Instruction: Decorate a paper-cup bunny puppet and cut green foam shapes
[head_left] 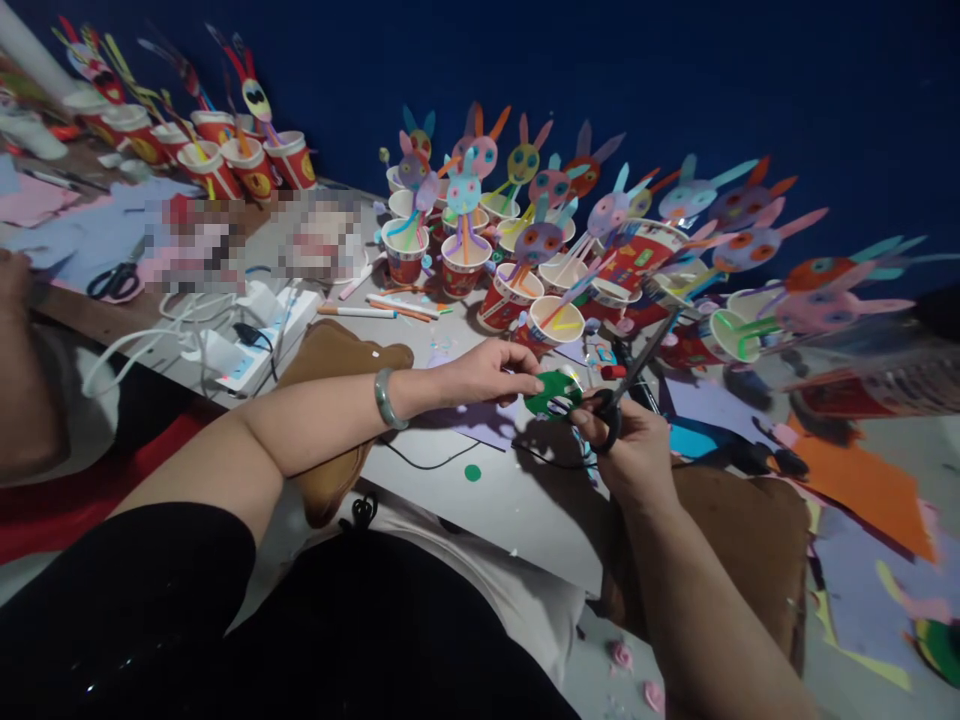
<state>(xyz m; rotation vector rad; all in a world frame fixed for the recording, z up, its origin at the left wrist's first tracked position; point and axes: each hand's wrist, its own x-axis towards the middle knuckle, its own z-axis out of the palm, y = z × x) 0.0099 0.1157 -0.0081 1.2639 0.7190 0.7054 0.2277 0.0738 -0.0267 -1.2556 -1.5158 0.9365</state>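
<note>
Between the fingertips of my left hand [499,372] is a green paper piece [551,388] with a hole in it. My right hand [634,445] has its thumb and fingers around the handles of black scissors [615,405], whose blades point up and away from me. The scissor handles are right beside the paper's right edge; whether they touch is hard to tell. A small green paper disc [472,473] lies on the white table below my hands. Under my left hand is a sheet of purple paper [480,420].
Paper cups [466,262] with rabbit-faced paper figures crowd the back. A power strip [270,340] with white cables sits left, near a second pair of scissors [116,280]. Markers [397,308] lie mid-table. Orange paper [862,480] is at right. Another person's arm [30,390] shows at far left.
</note>
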